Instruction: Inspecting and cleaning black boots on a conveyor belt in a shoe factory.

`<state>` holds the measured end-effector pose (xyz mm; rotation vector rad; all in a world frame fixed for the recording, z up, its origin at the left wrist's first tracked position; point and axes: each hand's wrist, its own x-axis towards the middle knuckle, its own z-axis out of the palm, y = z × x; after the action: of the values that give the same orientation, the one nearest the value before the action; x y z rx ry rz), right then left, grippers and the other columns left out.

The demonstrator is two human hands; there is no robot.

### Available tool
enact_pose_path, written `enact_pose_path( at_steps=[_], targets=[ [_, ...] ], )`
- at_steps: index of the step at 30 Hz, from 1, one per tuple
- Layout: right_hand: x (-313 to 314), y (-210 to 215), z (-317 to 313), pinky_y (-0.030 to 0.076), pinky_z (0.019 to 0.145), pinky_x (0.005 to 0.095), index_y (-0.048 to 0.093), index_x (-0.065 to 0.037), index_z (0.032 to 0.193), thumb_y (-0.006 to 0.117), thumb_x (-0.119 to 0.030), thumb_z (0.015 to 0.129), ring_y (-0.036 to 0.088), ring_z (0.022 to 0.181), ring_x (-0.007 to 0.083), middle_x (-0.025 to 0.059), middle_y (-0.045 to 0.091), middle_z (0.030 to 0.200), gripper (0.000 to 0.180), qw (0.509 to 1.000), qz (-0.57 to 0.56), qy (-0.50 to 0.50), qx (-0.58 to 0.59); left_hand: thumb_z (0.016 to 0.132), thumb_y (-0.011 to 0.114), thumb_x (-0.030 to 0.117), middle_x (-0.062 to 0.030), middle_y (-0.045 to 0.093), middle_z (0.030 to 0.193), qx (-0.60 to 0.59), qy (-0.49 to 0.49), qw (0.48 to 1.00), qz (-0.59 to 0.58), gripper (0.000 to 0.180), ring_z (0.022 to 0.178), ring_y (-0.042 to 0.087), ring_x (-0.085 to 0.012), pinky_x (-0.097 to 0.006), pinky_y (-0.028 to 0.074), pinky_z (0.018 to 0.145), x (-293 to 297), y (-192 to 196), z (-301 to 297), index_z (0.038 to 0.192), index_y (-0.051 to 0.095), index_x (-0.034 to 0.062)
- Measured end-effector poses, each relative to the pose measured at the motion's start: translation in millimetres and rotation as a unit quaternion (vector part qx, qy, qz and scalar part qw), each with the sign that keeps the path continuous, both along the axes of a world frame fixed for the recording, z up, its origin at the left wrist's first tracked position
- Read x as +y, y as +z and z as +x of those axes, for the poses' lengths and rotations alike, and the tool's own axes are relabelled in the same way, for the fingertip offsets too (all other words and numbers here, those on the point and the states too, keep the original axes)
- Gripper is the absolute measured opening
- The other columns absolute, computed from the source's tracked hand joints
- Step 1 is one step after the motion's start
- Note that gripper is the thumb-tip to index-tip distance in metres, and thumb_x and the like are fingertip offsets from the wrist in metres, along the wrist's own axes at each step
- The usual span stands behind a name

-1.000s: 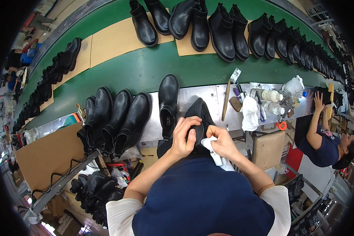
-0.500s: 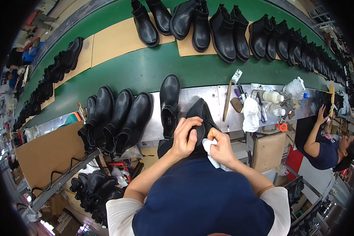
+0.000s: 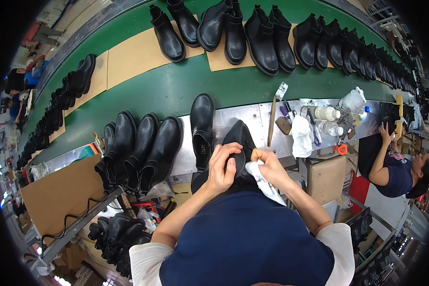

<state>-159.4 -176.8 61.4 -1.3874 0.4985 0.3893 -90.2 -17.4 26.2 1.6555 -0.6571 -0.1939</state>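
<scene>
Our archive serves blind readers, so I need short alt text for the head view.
Seen from above, a person's left hand grips a black boot while the right hand presses a white cloth to it, at a metal bench beside a green conveyor carrying more boots.

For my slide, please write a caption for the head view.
Left hand steadies a black boot while right hand holds a white cloth.

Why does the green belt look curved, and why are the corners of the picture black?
Head view: the fisheye lens bends the straight green belt toward the rim and leaves black corners. The middle is sharp, with the left hand and right hand on a black boot; lighting is even, with soft shine on the leather.
</scene>
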Motion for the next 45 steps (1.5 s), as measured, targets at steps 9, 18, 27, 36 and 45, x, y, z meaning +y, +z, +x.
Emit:
enact_pose_path(
  at_steps=[9,18,27,36,45],
  targets=[
    [-1,3,1,0.029,0.050,0.0190,0.043,-0.006,0.068,0.060,-0.005,0.075,0.037,0.059,0.0000,-0.0079,0.041,0.062,0.018,0.996,0.062,-0.036,0.059,0.082,0.045,0.013,-0.0170,0.061,0.099,-0.004,-0.005,1.000,0.004,0.021,0.078,0.053,-0.0275,-0.033,0.042,0.072,0,1,0,0.093,0.055,-0.0026],
    [-2,-1,1,0.031,0.050,0.0196,0.043,-0.006,0.067,0.060,-0.008,0.076,0.038,0.058,0.0004,-0.0070,0.042,0.062,0.020,0.999,0.001,0.041,-0.013,0.081,0.045,0.011,-0.0170,0.061,0.099,0.001,-0.002,1.000,0.003,0.021,0.078,0.053,-0.0279,-0.033,0.042,0.073,1,-1,0,0.093,0.055,-0.0029],
    [-1,2,1,0.031,0.051,0.0204,0.043,-0.006,0.066,0.059,-0.009,0.076,0.037,0.059,0.0012,-0.0063,0.041,0.062,0.019,0.997,-0.034,0.062,-0.029,0.081,0.045,0.012,-0.0175,0.061,0.099,-0.001,0.002,1.000,0.000,0.021,0.077,0.052,-0.0280,-0.033,0.042,0.072,0,-1,0,0.093,0.055,-0.0029],
    [-5,-3,4,0.031,0.051,0.0193,0.045,-0.006,0.067,0.059,-0.008,0.076,0.038,0.060,0.0006,-0.0065,0.041,0.063,0.017,0.999,0.007,0.044,-0.027,0.083,0.045,0.013,-0.0173,0.062,0.098,-0.004,0.001,1.000,0.001,0.021,0.077,0.053,-0.0281,-0.033,0.042,0.072,-1,1,1,0.093,0.055,-0.0032],
    [-4,3,4,0.030,0.050,0.0190,0.045,-0.007,0.069,0.058,-0.007,0.077,0.038,0.058,0.0002,-0.0073,0.043,0.063,0.016,0.999,0.013,0.041,0.009,0.083,0.045,0.013,-0.0171,0.061,0.098,0.002,0.003,1.000,-0.001,0.021,0.077,0.053,-0.0278,-0.033,0.042,0.072,-1,1,0,0.092,0.055,-0.0027]
  ],
)
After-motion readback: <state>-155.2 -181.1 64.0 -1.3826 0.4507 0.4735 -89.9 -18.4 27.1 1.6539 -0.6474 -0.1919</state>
